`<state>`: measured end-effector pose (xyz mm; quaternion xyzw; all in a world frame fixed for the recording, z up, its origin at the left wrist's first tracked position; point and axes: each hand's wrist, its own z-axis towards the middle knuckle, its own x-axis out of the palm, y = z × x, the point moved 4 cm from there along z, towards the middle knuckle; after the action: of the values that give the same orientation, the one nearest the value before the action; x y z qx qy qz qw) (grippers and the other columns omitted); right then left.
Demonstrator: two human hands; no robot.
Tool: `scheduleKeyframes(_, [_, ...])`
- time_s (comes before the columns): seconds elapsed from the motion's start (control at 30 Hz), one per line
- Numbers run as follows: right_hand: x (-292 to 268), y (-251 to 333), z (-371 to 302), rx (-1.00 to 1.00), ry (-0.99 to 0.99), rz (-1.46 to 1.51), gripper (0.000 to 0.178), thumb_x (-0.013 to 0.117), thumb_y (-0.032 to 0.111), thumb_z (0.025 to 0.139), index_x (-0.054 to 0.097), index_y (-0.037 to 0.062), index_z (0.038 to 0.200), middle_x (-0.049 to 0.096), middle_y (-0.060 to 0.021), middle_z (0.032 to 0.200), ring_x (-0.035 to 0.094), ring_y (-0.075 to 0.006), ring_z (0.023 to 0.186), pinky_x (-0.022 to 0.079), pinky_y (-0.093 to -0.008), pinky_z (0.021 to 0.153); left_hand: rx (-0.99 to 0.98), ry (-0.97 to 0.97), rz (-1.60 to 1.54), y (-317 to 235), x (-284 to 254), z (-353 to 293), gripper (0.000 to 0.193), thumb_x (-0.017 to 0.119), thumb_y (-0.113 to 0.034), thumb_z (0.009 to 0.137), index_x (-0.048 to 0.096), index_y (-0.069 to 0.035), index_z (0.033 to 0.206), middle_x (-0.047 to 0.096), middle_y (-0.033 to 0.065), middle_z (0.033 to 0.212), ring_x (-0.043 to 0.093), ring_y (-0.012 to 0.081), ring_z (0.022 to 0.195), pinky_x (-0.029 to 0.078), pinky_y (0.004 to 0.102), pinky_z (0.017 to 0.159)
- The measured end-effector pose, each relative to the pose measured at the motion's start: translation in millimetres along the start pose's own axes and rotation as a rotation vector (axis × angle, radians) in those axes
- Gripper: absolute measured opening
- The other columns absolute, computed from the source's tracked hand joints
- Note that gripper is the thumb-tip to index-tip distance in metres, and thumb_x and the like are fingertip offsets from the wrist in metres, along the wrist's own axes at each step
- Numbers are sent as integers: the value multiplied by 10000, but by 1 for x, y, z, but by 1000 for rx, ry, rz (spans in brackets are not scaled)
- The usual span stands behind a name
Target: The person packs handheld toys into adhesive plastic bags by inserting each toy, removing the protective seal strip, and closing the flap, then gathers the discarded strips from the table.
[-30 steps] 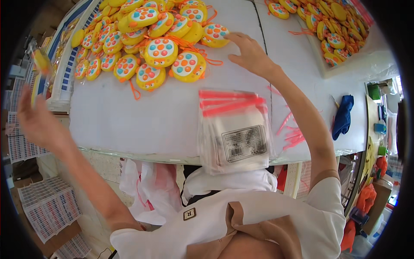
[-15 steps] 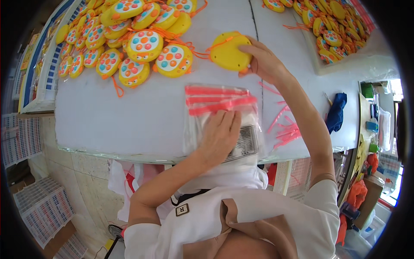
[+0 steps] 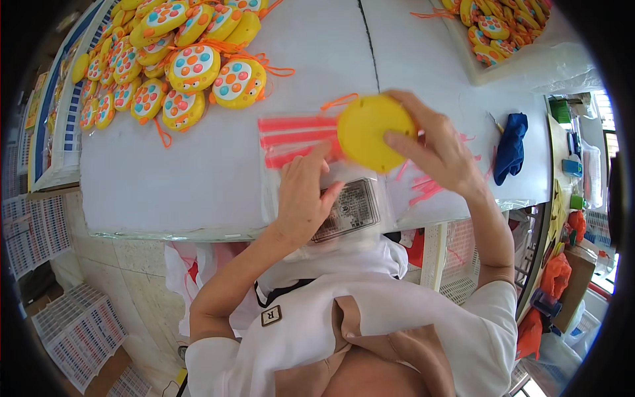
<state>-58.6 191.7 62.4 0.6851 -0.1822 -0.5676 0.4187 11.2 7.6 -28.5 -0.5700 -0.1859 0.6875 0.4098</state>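
Observation:
My right hand [image 3: 446, 149] grips a round yellow toy [image 3: 372, 129], its plain yellow back turned up and an orange cord loop [image 3: 339, 102] trailing from it. The toy is held over the upper right of a stack of clear zip bags [image 3: 271, 198] with red strips along the top. On those bags lies my left hand [image 3: 301, 198], thumb and forefinger apart, fingertips by the red strips. A black printed panel [image 3: 350, 210] shows on the top bag. The bags' lower end hangs over the table edge.
A heap of similar toys [image 3: 192, 66] with coloured buttons lies at the far left beside a white crate [image 3: 63, 145]. More toys fill a clear-lined container [image 3: 506, 69] at the far right. Pink strips [image 3: 426, 188] and a blue cloth [image 3: 511, 149] lie to the right.
My right hand has brought the yellow toy nearer, down over the bags. The left hand's thumb has spread away from its fingers. The whole view has shifted slightly.

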Motion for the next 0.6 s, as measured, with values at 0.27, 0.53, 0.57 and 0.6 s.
scheduleKeyframes(0.27, [20,20,-30,-112,485,-55,451,611,165,876,419,-15,1242,608,-183,905,630,-301,750,497,-370,646,141,7,-77,10,-2,-4,396,628,50,699,583,-9,1088,561,79,890,539,277,842,417,395,782])
scheduleKeyframes(0.53, [62,9,-18,125,142,355,358,510,164,964,381,9,1260,589,-161,762,594,-199,573,502,-310,547,408,-110,166,-12,-6,-11,244,626,-43,701,638,12,938,593,102,851,567,256,827,432,393,761])
scheduleKeyframes(0.57, [66,4,-19,125,144,356,358,510,164,964,381,9,1260,589,-161,762,594,-199,573,502,-310,547,424,-139,190,-14,-10,-13,233,626,-62,705,642,16,924,598,106,846,571,249,823,439,390,745])
scheduleKeyframes(0.6, [69,2,-22,3,126,241,369,518,171,962,382,6,1262,590,-165,751,592,-215,560,496,-327,545,418,-138,193,-16,-14,-14,233,626,-62,705,642,16,924,598,106,846,571,249,823,439,390,745])
